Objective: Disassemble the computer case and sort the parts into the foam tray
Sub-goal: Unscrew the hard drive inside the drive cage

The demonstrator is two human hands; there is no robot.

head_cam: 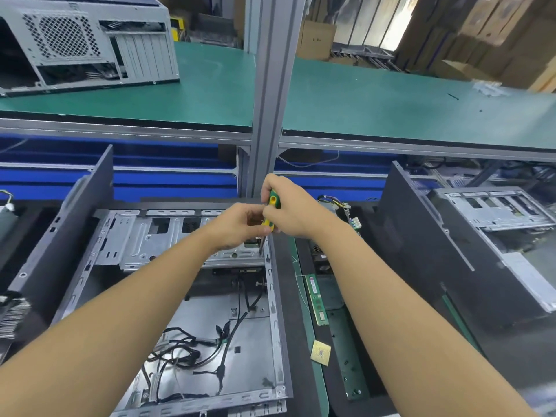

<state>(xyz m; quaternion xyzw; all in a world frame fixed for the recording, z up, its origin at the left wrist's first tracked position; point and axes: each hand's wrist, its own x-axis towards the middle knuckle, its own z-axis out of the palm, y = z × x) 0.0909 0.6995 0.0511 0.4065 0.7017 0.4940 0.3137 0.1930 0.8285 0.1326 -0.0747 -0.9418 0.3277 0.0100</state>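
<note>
An open grey computer case (pixel 138 236) lies on its side in front of me, with loose black cables (pixel 192 350) on its floor. My right hand (pixel 293 210) grips a green and yellow screwdriver (pixel 270 216), its shaft pointing down at the drive bracket (pixel 234 255) near the case's right wall. My left hand (pixel 237 225) is at the screwdriver's lower handle, fingers curled by it. Right of the case, the black foam tray (pixel 355 299) holds a green RAM stick (pixel 316 299), a gold CPU chip (pixel 321 352) and a green circuit board (pixel 346 356).
A dark side panel (pixel 64 233) leans at the left and another (pixel 427 245) at the right. A second open case (pixel 499 224) lies far right. A green shelf (pixel 391 106) above carries a grey case (pixel 87 43). An aluminium post (pixel 270 85) rises in the middle.
</note>
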